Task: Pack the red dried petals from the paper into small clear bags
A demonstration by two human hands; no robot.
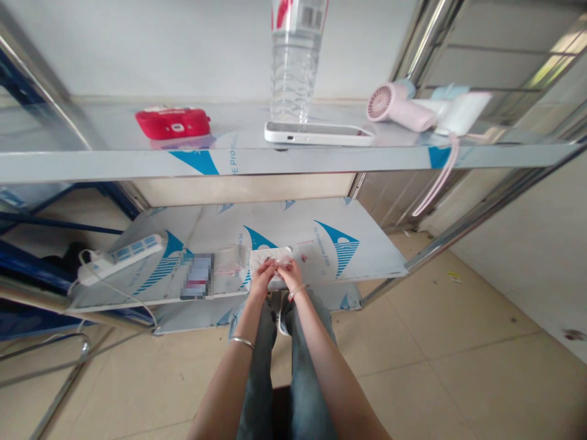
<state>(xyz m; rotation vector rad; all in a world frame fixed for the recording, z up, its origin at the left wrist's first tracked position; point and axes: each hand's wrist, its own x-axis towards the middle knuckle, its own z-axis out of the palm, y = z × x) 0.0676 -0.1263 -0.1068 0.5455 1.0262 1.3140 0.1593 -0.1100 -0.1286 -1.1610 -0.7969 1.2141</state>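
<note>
Both my hands meet over a small white tray (270,256) on the lower metal shelf (367,256). My left hand (263,275) has its fingers curled and pinched over the tray's near edge. My right hand (290,273) is right beside it, fingers also pinched together on something tiny that I cannot make out. A bracelet sits on each wrist. My jeans-clad legs show below the arms.
A white power strip (120,255) with its cable lies left on the lower shelf. On the upper shelf (68,162) are a red case (173,123), a water bottle (294,61), a white phone (318,132) and a pink handheld fan (398,106). Tiled floor lies to the right.
</note>
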